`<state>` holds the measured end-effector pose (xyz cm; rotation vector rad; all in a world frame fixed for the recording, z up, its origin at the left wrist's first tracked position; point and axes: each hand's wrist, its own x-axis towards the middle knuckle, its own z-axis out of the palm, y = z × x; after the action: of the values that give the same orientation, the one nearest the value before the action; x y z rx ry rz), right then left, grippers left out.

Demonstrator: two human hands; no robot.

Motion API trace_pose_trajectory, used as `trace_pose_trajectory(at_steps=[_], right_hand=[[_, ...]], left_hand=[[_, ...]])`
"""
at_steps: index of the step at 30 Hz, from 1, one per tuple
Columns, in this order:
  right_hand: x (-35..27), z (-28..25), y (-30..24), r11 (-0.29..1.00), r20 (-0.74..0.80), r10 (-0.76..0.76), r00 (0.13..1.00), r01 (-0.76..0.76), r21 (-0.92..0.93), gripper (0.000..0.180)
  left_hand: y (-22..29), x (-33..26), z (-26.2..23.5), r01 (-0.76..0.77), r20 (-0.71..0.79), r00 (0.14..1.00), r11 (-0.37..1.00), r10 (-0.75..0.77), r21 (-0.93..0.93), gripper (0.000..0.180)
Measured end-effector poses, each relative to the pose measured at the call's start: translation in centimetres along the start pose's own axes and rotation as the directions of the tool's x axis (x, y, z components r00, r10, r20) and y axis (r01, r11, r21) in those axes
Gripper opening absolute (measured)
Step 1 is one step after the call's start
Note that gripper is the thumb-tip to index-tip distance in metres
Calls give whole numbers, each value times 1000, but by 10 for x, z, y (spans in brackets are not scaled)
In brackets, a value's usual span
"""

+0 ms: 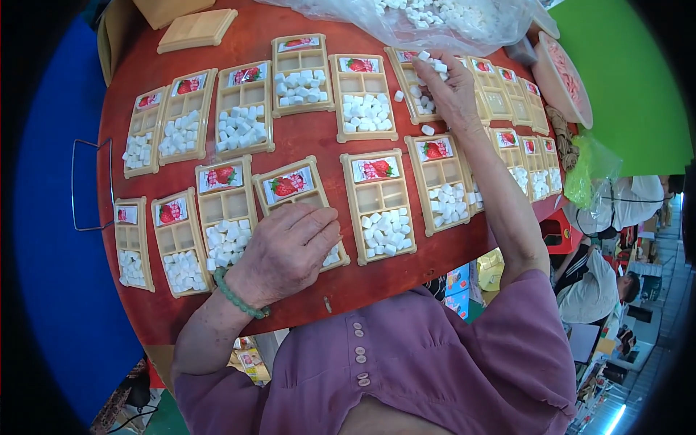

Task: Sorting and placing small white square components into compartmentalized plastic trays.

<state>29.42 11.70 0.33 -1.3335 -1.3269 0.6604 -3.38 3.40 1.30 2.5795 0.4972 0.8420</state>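
Observation:
My left hand [286, 250] lies palm down on a beige compartment tray [299, 190] near the table's front edge, covering its lower compartment of white cubes. My right hand [444, 85] reaches to the back of the table and is closed on a handful of white cubes [433, 65] over a tray [415, 98] there. Several more beige trays, each with a strawberry picture card and white cubes, lie in two rows on the red-brown table [304, 138]. Two loose cubes [428, 130] rest on the table by my right wrist.
A clear plastic bag [435, 18] full of white cubes sits at the back edge. A bowl [562, 80] of pink pieces stands at the right, with a green bag [583, 174] below it. Empty stacked trays [197, 29] lie at the back left. Another person [602, 283] sits lower right.

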Motion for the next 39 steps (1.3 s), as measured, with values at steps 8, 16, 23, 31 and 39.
trace_pose_trajectory(at_steps=[8,16,23,31,39], right_hand=[[2,-6,-1,999,-1,11,1000,-11,-45,21],[11,-23,-1,969,-92,167,982,-146,201,20],[78,-45,-26,899,-17,285,958,-261,351,19],[158,-61,8,948,-156,317,936,-307,83,30],[119,-77,25,953,-21,263,965,-257,158,28]], left_hand=[[0,0,-1,17,6,1000,1000,-17,0,23],[1,1,-1,19,10,1000,1000,-19,3,23],[0,-1,-1,6,10,1000,1000,-6,-2,27],[1,3,-1,28,11,1000,1000,-28,6,22],[-1,0,0,25,10,1000,1000,-25,13,27]])
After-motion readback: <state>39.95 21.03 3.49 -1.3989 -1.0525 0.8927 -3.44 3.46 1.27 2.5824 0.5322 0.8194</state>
